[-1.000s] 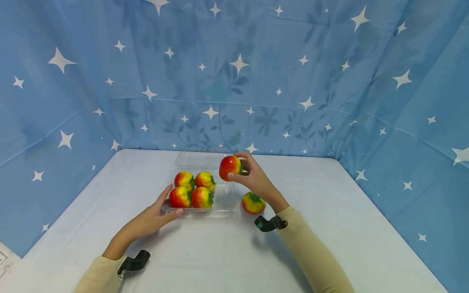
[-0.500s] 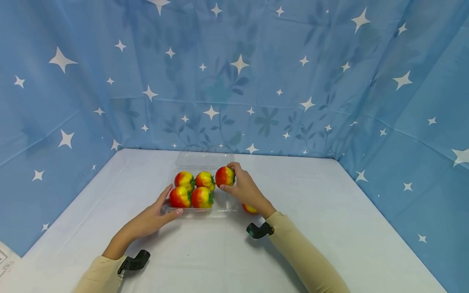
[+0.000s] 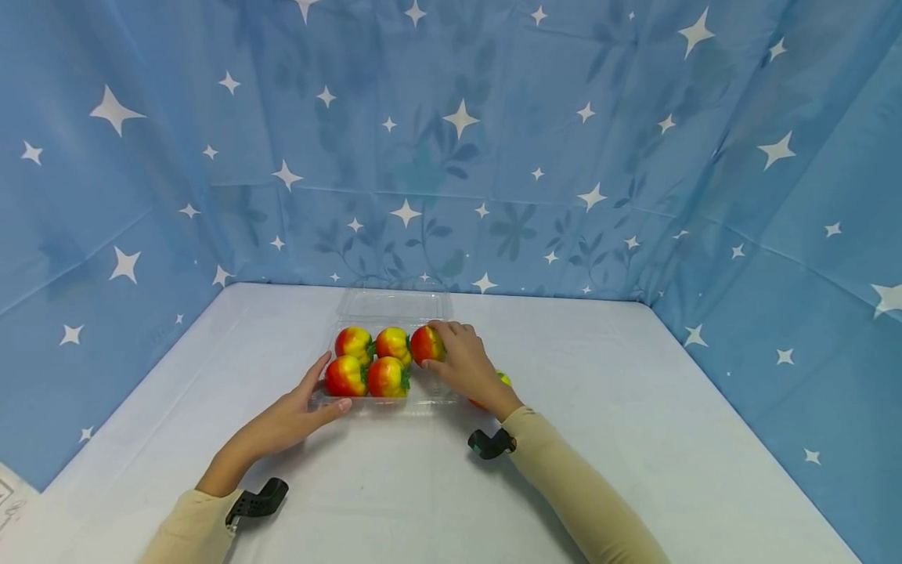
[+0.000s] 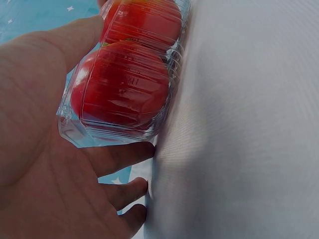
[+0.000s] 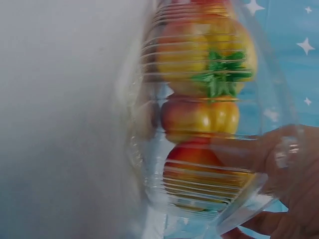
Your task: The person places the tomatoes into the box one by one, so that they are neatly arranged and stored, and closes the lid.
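My right hand (image 3: pixel 468 366) holds a red-and-yellow fruit (image 3: pixel 426 345) with thumb and fingers, low inside the clear plastic clamshell box (image 3: pixel 433 395), at its back right. In the right wrist view, that fruit (image 5: pixel 189 172) shows through the ribbed wall, with my thumb against it. Several like fruits (image 3: pixel 387 377) with green leafy tops fill the box's left and middle. My left hand (image 3: pixel 282 423) rests at the box's front left corner. Its thumb lies along the front and straight, spread fingers (image 4: pixel 122 158) stand at the end wall. Whether they squeeze the box is unclear.
The box's transparent lid (image 3: pixel 395 304) lies folded back toward the curtain. One more fruit (image 3: pixel 503 378) sits on the white table (image 3: pixel 395 486) right of the box, partly hidden by my right wrist. A blue starry curtain (image 3: pixel 423 157) encloses the back and sides.
My right hand has moved left and down, bringing its fruit from above the box's right side into it. The left hand stays at the corner.
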`<action>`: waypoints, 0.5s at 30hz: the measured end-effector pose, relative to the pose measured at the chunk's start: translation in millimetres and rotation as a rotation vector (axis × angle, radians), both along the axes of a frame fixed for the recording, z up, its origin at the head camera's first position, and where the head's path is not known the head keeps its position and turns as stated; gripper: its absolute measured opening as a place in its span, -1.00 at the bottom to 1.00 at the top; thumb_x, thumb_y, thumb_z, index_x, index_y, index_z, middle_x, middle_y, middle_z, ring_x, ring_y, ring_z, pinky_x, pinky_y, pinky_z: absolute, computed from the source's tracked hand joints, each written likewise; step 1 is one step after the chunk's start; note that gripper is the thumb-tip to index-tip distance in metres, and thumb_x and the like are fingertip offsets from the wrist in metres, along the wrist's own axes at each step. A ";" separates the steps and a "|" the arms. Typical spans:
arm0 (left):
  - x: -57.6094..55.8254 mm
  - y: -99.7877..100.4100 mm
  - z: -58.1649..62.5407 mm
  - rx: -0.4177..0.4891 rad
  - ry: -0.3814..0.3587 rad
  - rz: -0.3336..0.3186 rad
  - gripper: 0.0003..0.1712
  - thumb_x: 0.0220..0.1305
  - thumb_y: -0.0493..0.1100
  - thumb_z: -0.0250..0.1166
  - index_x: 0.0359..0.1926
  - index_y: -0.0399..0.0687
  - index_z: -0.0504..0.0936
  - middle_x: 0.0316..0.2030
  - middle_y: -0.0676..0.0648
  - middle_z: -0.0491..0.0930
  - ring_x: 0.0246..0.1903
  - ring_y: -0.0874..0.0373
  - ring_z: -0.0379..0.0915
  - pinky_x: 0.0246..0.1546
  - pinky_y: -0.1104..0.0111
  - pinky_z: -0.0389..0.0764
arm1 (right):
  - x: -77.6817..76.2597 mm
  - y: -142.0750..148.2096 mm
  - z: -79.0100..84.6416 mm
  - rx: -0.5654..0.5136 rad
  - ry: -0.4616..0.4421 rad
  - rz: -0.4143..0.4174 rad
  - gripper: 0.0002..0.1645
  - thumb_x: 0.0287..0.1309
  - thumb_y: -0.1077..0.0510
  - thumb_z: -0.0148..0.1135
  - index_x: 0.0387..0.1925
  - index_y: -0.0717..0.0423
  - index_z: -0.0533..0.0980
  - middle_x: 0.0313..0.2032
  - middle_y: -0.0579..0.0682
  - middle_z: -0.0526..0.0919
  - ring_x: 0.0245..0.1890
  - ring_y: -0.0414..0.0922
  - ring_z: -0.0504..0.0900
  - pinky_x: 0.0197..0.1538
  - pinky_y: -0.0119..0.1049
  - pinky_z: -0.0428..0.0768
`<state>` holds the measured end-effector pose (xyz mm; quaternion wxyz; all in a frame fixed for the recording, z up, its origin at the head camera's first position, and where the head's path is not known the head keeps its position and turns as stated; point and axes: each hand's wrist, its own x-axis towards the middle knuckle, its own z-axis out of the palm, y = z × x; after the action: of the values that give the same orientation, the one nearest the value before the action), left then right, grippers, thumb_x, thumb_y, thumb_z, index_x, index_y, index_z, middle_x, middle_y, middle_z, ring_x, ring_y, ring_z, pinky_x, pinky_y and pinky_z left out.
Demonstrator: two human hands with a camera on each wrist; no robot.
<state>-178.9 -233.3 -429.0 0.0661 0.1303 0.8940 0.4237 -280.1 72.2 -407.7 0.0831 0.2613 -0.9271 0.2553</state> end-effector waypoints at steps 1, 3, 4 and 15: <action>0.2 0.1 0.1 0.000 0.002 -0.002 0.20 0.53 0.22 0.30 0.74 -0.13 -0.29 0.65 -0.47 -0.17 0.55 -0.55 -0.07 0.41 -0.46 0.09 | 0.0 -0.6 -0.1 0.016 0.007 -0.006 -0.20 0.33 0.03 0.52 0.48 0.15 0.43 0.35 0.23 0.54 0.34 0.25 0.43 0.41 0.20 0.43; 0.3 0.0 0.1 0.000 0.003 -0.003 0.20 0.52 0.22 0.30 0.74 -0.13 -0.29 0.65 -0.47 -0.17 0.55 -0.56 -0.07 0.41 -0.46 0.09 | -0.2 -1.6 -1.0 0.047 0.023 -0.015 -0.20 0.32 0.01 0.52 0.48 0.12 0.44 0.33 0.23 0.55 0.34 0.25 0.43 0.40 0.20 0.43; 0.5 0.2 0.1 0.001 0.002 -0.002 0.20 0.52 0.22 0.30 0.74 -0.12 -0.29 0.66 -0.47 -0.17 0.55 -0.55 -0.08 0.41 -0.46 0.08 | -0.3 -2.0 -1.5 0.061 0.032 -0.017 -0.20 0.33 0.01 0.52 0.49 0.12 0.44 0.33 0.22 0.55 0.35 0.25 0.43 0.40 0.20 0.43; 0.1 0.5 -0.7 -0.004 -0.002 -0.001 0.21 0.52 0.23 0.30 0.74 -0.12 -0.29 0.65 -0.48 -0.15 0.54 -0.55 -0.02 0.40 -0.46 0.13 | 1.1 -4.9 -3.9 0.089 0.054 -0.048 -0.25 0.32 0.03 0.53 0.41 0.17 0.42 0.33 0.20 0.56 0.35 0.22 0.43 0.41 0.17 0.45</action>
<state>-178.8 -232.8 -429.7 0.0674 0.1304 0.8946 0.4221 -279.1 67.3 -411.6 0.1024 0.2493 -0.9410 0.2048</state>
